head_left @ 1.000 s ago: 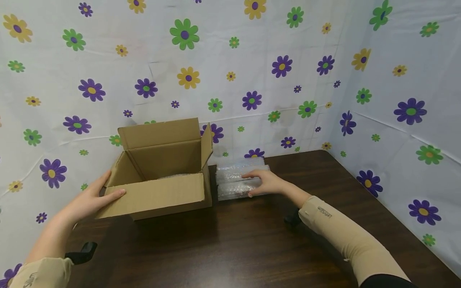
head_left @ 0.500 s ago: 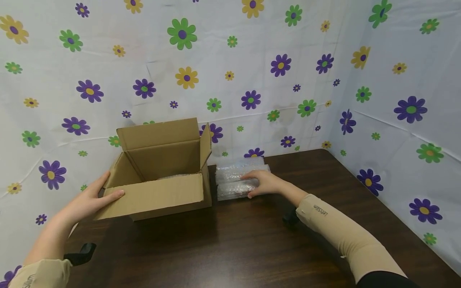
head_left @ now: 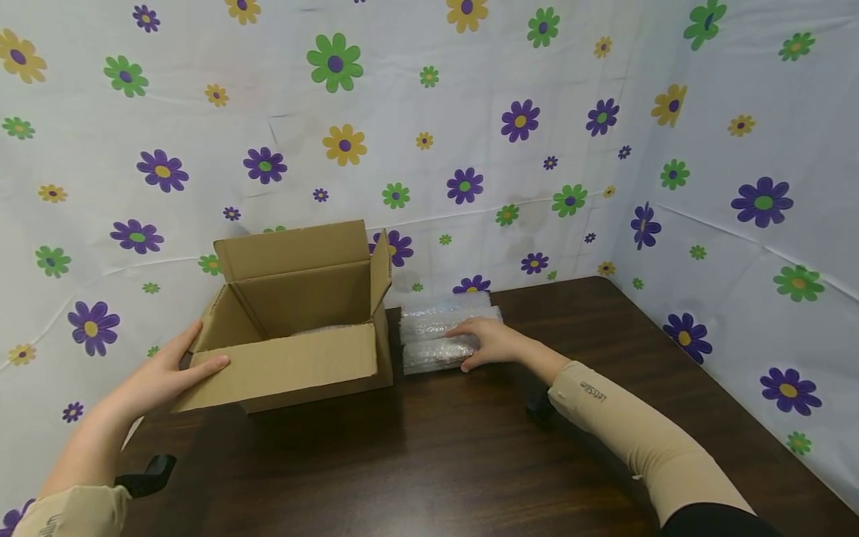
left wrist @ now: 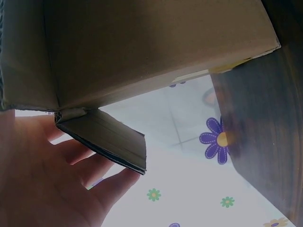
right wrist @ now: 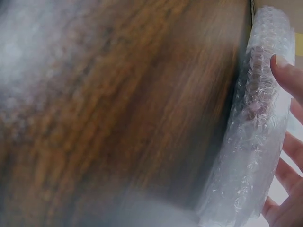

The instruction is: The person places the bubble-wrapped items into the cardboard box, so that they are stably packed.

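An open cardboard box [head_left: 288, 365] stands on the left of the table. My left hand [head_left: 157, 377] rests on its left front corner, thumb lying on the front flap. In the left wrist view the fingers [left wrist: 111, 189] lie nearly straight behind a side flap [left wrist: 109, 137]. Bubble-wrapped bundles [head_left: 429, 350] lie right of the box, packed close together. My right hand [head_left: 493, 344] rests over their right end, fingers spread and loosely bent. The right wrist view shows the thumb [right wrist: 286, 73] against the near side of a bubble-wrapped bundle [right wrist: 255, 113].
Something clear and shiny [head_left: 322, 328] shows low inside the box, mostly hidden by the front flap. The dark wooden table [head_left: 429, 462] extends in front and to the right. A flower-printed white cloth [head_left: 403, 97] hangs behind and along the right side.
The head view has shifted slightly. Both hands keep their places, the left at the box corner and the right on the bubble-wrapped bundles.
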A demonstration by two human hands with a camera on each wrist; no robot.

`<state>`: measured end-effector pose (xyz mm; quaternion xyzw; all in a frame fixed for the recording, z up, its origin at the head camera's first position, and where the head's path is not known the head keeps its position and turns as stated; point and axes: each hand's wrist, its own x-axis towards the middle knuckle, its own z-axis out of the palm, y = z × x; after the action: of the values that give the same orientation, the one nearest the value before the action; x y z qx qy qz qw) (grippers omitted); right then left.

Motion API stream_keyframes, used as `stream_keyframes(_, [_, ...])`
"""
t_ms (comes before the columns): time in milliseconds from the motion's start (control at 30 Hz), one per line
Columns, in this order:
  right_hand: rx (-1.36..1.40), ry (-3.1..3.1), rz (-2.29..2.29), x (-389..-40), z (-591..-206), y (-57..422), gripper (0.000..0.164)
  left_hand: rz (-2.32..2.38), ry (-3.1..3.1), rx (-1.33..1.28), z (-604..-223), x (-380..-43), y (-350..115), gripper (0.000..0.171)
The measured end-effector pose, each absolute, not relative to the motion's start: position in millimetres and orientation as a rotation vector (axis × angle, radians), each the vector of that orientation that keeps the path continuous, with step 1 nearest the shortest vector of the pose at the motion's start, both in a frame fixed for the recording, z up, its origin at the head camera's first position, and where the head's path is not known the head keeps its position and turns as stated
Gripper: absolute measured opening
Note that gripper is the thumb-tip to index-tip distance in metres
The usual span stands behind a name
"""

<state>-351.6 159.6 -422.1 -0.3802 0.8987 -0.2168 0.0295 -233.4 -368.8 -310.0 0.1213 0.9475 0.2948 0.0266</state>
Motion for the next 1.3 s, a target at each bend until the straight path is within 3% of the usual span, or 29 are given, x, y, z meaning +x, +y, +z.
stream_keyframes(733, [-1.208, 2.801, -0.521, -357.0, -429.2, 154.7, 0.066, 0.932, 2.931, 0.35, -309.9, -230.7, -370.1, 0.094])
stream_keyframes(1300, [-1.235, 2.772, -0.604, -350.4, -410.2, 158.2, 0.064, 0.908, 2.94, 0.354, -308.6, -232.1, -369.3, 0.094])
